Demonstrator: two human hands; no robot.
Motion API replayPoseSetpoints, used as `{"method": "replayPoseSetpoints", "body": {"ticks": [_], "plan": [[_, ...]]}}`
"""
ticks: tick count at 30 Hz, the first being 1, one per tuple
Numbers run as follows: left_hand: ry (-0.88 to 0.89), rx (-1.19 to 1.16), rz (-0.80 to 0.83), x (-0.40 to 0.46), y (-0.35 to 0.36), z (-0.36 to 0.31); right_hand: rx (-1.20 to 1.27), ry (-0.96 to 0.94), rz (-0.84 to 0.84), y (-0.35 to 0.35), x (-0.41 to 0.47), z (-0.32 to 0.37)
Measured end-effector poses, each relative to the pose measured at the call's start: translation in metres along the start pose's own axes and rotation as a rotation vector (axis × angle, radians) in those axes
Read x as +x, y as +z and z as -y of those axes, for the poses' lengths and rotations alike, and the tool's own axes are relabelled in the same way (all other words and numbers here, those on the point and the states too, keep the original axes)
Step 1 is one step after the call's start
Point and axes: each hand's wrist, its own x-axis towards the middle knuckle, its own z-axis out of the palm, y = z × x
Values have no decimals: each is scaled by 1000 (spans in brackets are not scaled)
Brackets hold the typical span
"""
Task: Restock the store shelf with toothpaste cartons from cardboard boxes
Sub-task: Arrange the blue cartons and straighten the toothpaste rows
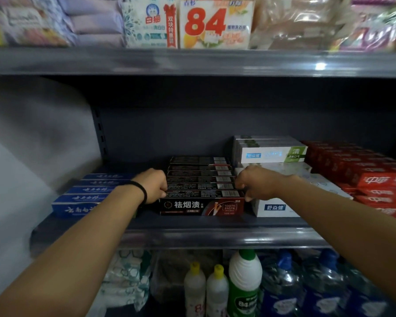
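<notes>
both hands (pixel 154 186) (pixel 253 185) in clenched grip on black carton row's (pixel 200 186) end edges

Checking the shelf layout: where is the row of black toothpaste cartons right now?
In the head view, the black toothpaste cartons sit mid-shelf, between the blue cartons and white cartons, with the left hand and right hand at their ends.

shelf (pixel 192 236): toothpaste cartons (pixel 200 179) in middle row | left hand (pixel 152 186) at row's left end | right hand (pixel 254 186) at right end | bottles (pixel 217 291) on shelf below
</notes>
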Motion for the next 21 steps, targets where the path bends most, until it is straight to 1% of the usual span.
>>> {"method": "replayPoseSetpoints", "body": {"ticks": [8,15,21], "plan": [[-5,9,-4,0,4,4,-25,3,-6,2,4,5],[-7,28,0,-3,-1,1,30,23,-28,-7,-3,-4],[34,41,-74,-5,-9,-16,56,9,-48,-11,-7,-6]]}}
